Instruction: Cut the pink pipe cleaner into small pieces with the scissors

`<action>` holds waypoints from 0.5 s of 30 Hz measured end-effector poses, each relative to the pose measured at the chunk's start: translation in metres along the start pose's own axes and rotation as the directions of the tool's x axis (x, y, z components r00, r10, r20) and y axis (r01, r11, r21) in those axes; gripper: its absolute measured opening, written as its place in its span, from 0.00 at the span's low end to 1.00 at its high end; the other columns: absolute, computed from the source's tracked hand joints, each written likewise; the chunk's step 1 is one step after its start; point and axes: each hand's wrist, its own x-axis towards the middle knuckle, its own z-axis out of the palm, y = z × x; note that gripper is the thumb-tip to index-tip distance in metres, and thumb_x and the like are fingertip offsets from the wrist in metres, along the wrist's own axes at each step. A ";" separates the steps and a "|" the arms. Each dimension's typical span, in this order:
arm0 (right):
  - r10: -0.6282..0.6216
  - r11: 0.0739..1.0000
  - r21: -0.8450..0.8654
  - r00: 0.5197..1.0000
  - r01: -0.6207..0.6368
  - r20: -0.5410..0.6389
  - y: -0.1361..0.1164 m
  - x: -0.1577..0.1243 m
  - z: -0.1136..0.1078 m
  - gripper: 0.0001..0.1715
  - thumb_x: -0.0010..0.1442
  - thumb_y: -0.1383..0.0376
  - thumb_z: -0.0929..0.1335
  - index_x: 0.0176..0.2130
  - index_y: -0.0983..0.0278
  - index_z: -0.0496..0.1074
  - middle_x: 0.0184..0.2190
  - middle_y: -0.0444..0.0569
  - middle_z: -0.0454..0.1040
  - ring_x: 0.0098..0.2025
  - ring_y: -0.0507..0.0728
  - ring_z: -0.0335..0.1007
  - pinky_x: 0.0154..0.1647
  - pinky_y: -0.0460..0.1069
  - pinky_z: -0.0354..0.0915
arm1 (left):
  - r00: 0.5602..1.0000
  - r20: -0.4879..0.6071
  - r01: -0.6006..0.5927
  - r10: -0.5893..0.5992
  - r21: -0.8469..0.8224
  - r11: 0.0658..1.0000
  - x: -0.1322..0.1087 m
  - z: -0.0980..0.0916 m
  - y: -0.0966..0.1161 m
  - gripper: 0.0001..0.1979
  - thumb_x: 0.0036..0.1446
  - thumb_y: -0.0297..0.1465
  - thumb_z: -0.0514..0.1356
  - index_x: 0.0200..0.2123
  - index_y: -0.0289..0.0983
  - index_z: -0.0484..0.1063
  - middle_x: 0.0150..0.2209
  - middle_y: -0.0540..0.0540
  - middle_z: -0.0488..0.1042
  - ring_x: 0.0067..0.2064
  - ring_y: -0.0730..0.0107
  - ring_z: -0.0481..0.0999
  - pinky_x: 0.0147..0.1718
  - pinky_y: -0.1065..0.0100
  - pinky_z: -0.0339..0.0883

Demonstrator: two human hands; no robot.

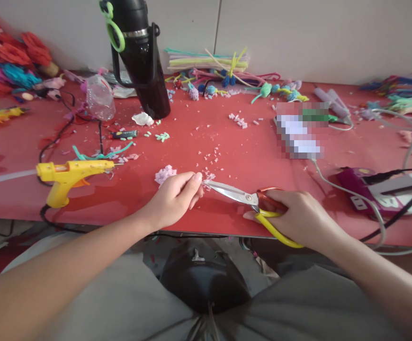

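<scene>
My right hand (293,213) grips a pair of scissors (232,192) with one yellow and one orange handle loop. Their blades look nearly closed and point left, the tips close to the fingertips of my left hand (177,196). The thumb and fingers of that hand are pinched together, and whatever may be between them is too small to make out. Just behind it lies a small heap of lilac fuzzy pieces (165,174). Pale pink clippings (211,158) are scattered on the red tabletop (192,147) beyond the blade tips.
A yellow glue gun (71,175) lies at left, its cord over the table edge. Behind stand a black bottle (152,85) and a clear plastic cup (100,98). Pipe cleaners (206,61) line the wall. At right are a blurred-out device (296,135) with a cable and a purple power strip (365,192).
</scene>
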 end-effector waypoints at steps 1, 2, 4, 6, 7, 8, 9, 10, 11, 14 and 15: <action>0.003 1.000 0.001 1.000 -0.003 0.002 0.000 0.000 0.000 0.38 0.47 0.33 0.68 0.21 0.58 0.50 0.17 0.40 0.55 0.19 0.51 0.45 0.22 0.48 0.49 | 1.000 0.000 0.002 -0.002 0.003 1.000 0.000 0.000 0.000 0.21 0.72 0.37 0.46 0.25 0.38 0.61 0.19 0.54 0.63 0.23 0.76 0.65 0.28 0.71 0.62; 0.006 1.000 0.003 1.000 -0.006 0.001 0.000 0.000 0.001 0.38 0.47 0.32 0.68 0.21 0.58 0.50 0.17 0.40 0.55 0.20 0.51 0.45 0.22 0.48 0.49 | 1.000 -0.001 0.003 -0.003 0.006 1.000 0.000 0.000 0.000 0.21 0.72 0.37 0.46 0.25 0.38 0.61 0.19 0.54 0.63 0.23 0.76 0.65 0.27 0.71 0.62; 0.006 1.000 0.008 1.000 -0.006 -0.009 0.000 0.001 0.001 0.38 0.47 0.32 0.67 0.21 0.58 0.49 0.17 0.40 0.54 0.20 0.51 0.44 0.22 0.48 0.49 | 1.000 -0.002 0.001 -0.001 0.009 1.000 0.000 0.000 0.001 0.21 0.72 0.37 0.46 0.25 0.38 0.62 0.19 0.53 0.63 0.23 0.76 0.65 0.27 0.71 0.62; 0.008 1.000 0.012 1.000 -0.008 -0.026 0.000 0.001 0.001 0.39 0.48 0.32 0.67 0.21 0.58 0.48 0.17 0.40 0.53 0.20 0.51 0.42 0.21 0.48 0.48 | 1.000 -0.005 -0.002 0.002 0.008 1.000 0.000 0.000 0.003 0.22 0.72 0.36 0.46 0.24 0.38 0.61 0.19 0.53 0.63 0.23 0.75 0.66 0.27 0.71 0.63; 0.008 1.000 0.015 0.999 -0.008 -0.031 0.000 0.001 0.002 0.39 0.48 0.32 0.66 0.21 0.58 0.47 0.17 0.40 0.52 0.20 0.51 0.42 0.21 0.48 0.47 | 1.000 -0.007 -0.005 0.005 0.008 1.000 0.000 0.000 0.003 0.22 0.72 0.36 0.46 0.24 0.38 0.61 0.18 0.53 0.63 0.23 0.75 0.66 0.27 0.71 0.63; 0.009 1.000 0.019 0.999 -0.009 -0.034 0.000 0.001 0.002 0.39 0.48 0.32 0.66 0.21 0.58 0.47 0.17 0.40 0.51 0.20 0.51 0.41 0.21 0.48 0.47 | 1.000 -0.009 -0.006 0.006 0.011 1.000 0.001 0.001 0.003 0.22 0.72 0.36 0.46 0.24 0.38 0.61 0.18 0.53 0.63 0.23 0.75 0.66 0.27 0.71 0.63; 0.010 1.000 0.025 0.999 -0.009 -0.031 0.000 0.000 0.002 0.39 0.48 0.33 0.67 0.21 0.58 0.47 0.17 0.40 0.51 0.20 0.51 0.41 0.21 0.48 0.46 | 1.000 -0.009 -0.008 0.008 0.017 1.000 0.001 0.001 0.003 0.22 0.72 0.35 0.45 0.24 0.38 0.61 0.18 0.53 0.63 0.23 0.75 0.66 0.27 0.71 0.63; 0.010 0.999 0.031 1.000 -0.009 -0.027 0.000 0.000 0.002 0.38 0.49 0.34 0.67 0.21 0.58 0.47 0.18 0.39 0.50 0.20 0.51 0.41 0.21 0.48 0.46 | 1.000 -0.009 -0.012 0.012 0.025 1.000 0.000 0.001 0.003 0.22 0.72 0.35 0.45 0.23 0.38 0.60 0.18 0.53 0.63 0.22 0.76 0.65 0.27 0.71 0.63; 0.007 0.999 0.038 1.000 -0.007 -0.020 0.001 -0.001 0.002 0.38 0.49 0.34 0.68 0.22 0.58 0.47 0.18 0.39 0.49 0.21 0.51 0.41 0.21 0.48 0.46 | 1.000 -0.009 -0.015 0.015 0.034 0.999 0.000 0.001 0.003 0.22 0.72 0.35 0.45 0.23 0.38 0.60 0.17 0.53 0.63 0.22 0.76 0.65 0.27 0.71 0.63; -0.008 0.999 0.052 1.000 0.009 -0.010 0.001 -0.002 0.001 0.37 0.49 0.36 0.68 0.22 0.58 0.47 0.18 0.39 0.48 0.22 0.51 0.40 0.21 0.47 0.47 | 1.000 -0.011 -0.014 0.014 0.052 0.999 0.000 0.001 0.002 0.23 0.72 0.36 0.45 0.22 0.38 0.59 0.17 0.53 0.63 0.21 0.77 0.64 0.27 0.71 0.62; -0.013 0.998 0.055 1.000 0.014 -0.008 0.001 -0.002 0.000 0.37 0.49 0.36 0.68 0.22 0.58 0.46 0.19 0.39 0.48 0.22 0.52 0.40 0.21 0.47 0.47 | 1.000 -0.014 -0.012 0.013 0.054 0.998 -0.001 0.002 0.002 0.23 0.72 0.36 0.45 0.22 0.38 0.59 0.17 0.53 0.63 0.21 0.77 0.64 0.26 0.71 0.61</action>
